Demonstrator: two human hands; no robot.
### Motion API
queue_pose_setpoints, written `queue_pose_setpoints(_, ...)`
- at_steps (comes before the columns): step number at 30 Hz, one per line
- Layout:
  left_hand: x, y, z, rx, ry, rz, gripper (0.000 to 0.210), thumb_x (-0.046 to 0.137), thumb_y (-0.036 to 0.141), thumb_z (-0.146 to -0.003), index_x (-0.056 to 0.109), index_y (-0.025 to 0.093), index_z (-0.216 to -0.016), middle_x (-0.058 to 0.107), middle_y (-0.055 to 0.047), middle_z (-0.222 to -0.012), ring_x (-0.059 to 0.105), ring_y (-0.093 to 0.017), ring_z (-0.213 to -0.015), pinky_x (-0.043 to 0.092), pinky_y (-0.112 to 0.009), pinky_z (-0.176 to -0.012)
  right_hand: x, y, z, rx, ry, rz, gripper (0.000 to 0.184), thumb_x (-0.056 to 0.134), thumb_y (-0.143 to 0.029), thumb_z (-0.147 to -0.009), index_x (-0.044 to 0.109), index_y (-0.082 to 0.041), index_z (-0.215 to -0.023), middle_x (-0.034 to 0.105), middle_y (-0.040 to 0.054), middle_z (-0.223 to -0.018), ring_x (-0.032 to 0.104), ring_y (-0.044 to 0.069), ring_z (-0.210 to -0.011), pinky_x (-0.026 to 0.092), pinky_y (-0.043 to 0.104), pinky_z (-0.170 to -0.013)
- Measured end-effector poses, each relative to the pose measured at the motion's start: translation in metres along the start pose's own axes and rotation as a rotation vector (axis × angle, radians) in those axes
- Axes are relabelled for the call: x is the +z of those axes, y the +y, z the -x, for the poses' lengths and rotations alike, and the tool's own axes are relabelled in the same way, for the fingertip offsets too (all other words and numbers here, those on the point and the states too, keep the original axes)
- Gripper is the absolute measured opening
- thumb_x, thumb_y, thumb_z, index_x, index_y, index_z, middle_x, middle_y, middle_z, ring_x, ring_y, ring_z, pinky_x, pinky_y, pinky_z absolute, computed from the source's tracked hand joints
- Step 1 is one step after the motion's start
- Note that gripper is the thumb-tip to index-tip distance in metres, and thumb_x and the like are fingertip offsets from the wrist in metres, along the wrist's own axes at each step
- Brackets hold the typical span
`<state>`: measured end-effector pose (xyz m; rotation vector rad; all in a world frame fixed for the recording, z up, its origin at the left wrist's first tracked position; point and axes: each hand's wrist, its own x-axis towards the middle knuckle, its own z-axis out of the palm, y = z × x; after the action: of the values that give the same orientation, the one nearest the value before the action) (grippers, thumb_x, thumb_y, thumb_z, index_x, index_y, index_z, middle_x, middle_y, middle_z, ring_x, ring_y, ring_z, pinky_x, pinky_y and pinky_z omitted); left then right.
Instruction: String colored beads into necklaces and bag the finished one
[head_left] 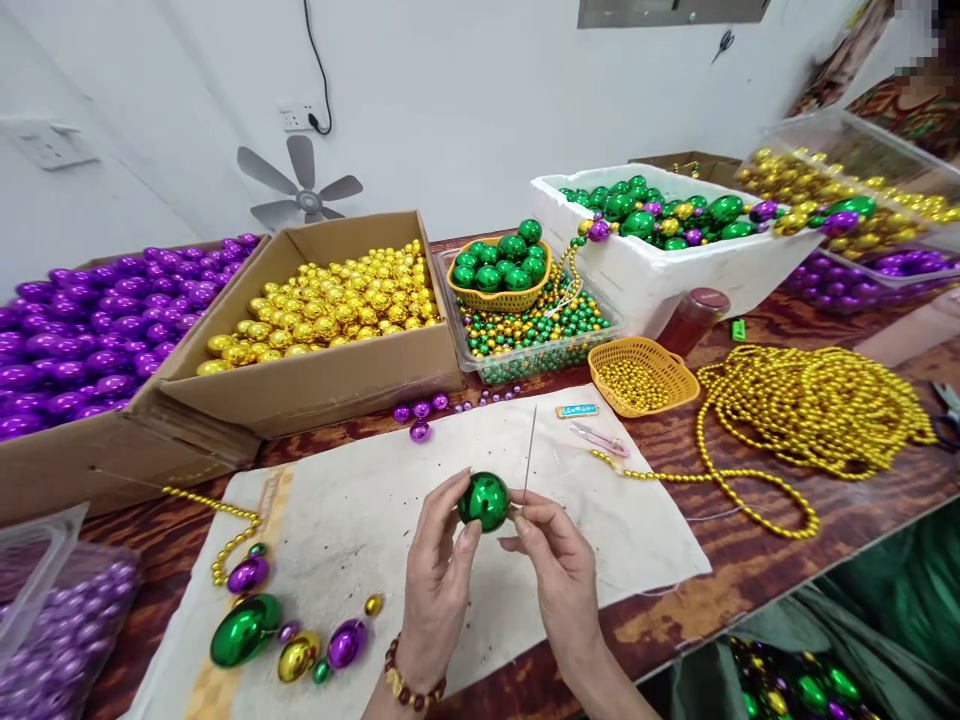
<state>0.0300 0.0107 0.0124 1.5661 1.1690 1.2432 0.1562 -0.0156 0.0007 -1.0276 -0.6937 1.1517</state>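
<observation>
Near the middle of a white cloth [330,510], my left hand [437,565] grips a large shiny green bead [484,502] between thumb and fingers. Close beside it, my right hand [559,565] pinches a long thin needle [531,450] that points upward. The right fingertips are at the bead's right side; whether they touch it I cannot tell. At the cloth's lower left lies a strand with a big green bead [246,630], a gold bead [299,656] and a purple bead [347,643]. Any thread on the needle is too fine to make out.
Behind the cloth stand boxes of purple beads [112,320] and gold beads [330,300], and a clear tub [517,370]. A yellow basket [679,385] and a gold bead chain [817,410] lie to the right. Small pink-handled snips [600,440] rest on the cloth. A person's arm [915,325] reaches in at right.
</observation>
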Motion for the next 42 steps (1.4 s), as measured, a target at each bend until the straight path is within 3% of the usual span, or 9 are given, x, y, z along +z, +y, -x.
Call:
queue_pose_setpoints(6,0.004,-0.003,0.001,0.009,0.063,0.113,0.049,0.065,0.021,-0.085,0.053,0.029,-0.131,0.049,-0.008,-0.139,0.047,-0.028,-0.129,0.041,-0.043,-0.108,0.003,0.001,0.005,-0.012,-0.019,0.019,0.013,0.06,-0.028,-0.091,0.067,-0.019,-0.086,0.064,0.0082,-0.115,0.062,0.025,-0.105,0.06,0.034,-0.077)
queue_pose_setpoints(11,0.001,0.0,0.0,0.058,0.0,0.164,0.045,0.061,0.017,-0.086,0.054,0.029,-0.129,0.04,-0.01,-0.144,0.039,-0.03,-0.135,0.042,-0.044,-0.106,0.005,0.002,0.007,-0.014,-0.022,0.006,0.012,0.061,-0.028,-0.09,0.068,-0.019,-0.086,0.065,0.0092,-0.115,0.062,0.026,-0.106,0.06,0.035,-0.078)
queue_pose_setpoints(14,0.001,-0.002,0.001,0.074,0.031,0.144,0.047,0.064,0.016,-0.084,0.054,0.03,-0.128,0.038,-0.01,-0.143,0.04,-0.03,-0.135,0.046,-0.043,-0.103,0.008,0.003,0.008,-0.031,-0.025,0.003,0.011,0.061,-0.027,-0.09,0.068,-0.019,-0.088,0.066,0.0094,-0.115,0.063,0.026,-0.106,0.06,0.035,-0.077)
queue_pose_setpoints(20,-0.004,-0.009,0.004,0.054,0.106,0.043,0.044,0.066,0.02,-0.083,0.056,0.029,-0.126,0.048,-0.01,-0.131,0.049,-0.028,-0.124,0.048,-0.04,-0.099,0.011,0.004,0.012,-0.027,-0.03,0.024,0.011,0.061,-0.027,-0.091,0.068,-0.019,-0.087,0.066,0.0096,-0.115,0.062,0.027,-0.108,0.06,0.034,-0.076)
queue_pose_setpoints(26,-0.021,-0.01,0.002,0.06,0.059,0.048,0.04,0.062,0.018,-0.086,0.059,0.029,-0.124,0.048,-0.01,-0.133,0.047,-0.028,-0.126,0.045,-0.04,-0.1,-0.008,0.011,0.011,0.002,-0.087,0.226,0.015,0.056,-0.031,-0.094,0.066,-0.02,-0.092,0.069,0.0034,-0.079,0.068,0.017,-0.07,0.054,0.027,-0.065)
queue_pose_setpoints(34,-0.044,0.001,-0.022,-0.032,0.231,0.255,0.04,0.068,0.023,-0.081,0.062,0.026,-0.121,0.06,-0.007,-0.122,0.057,-0.021,-0.107,0.049,-0.029,-0.089,-0.04,0.036,0.037,-0.06,-0.342,0.437,0.024,0.048,-0.033,-0.096,0.063,-0.019,-0.086,0.062,0.0019,-0.07,0.056,0.013,-0.054,0.044,0.023,-0.054)
queue_pose_setpoints(42,-0.047,0.025,-0.043,-0.106,0.252,0.612,0.036,0.066,0.022,-0.084,0.062,0.025,-0.119,0.06,-0.005,-0.115,0.056,-0.015,-0.1,0.049,-0.024,-0.085,-0.04,0.045,0.047,-0.027,-0.377,0.51,0.024,0.048,-0.035,-0.096,0.064,-0.021,-0.084,0.061,0.0001,-0.068,0.052,0.011,-0.05,0.04,0.021,-0.049)
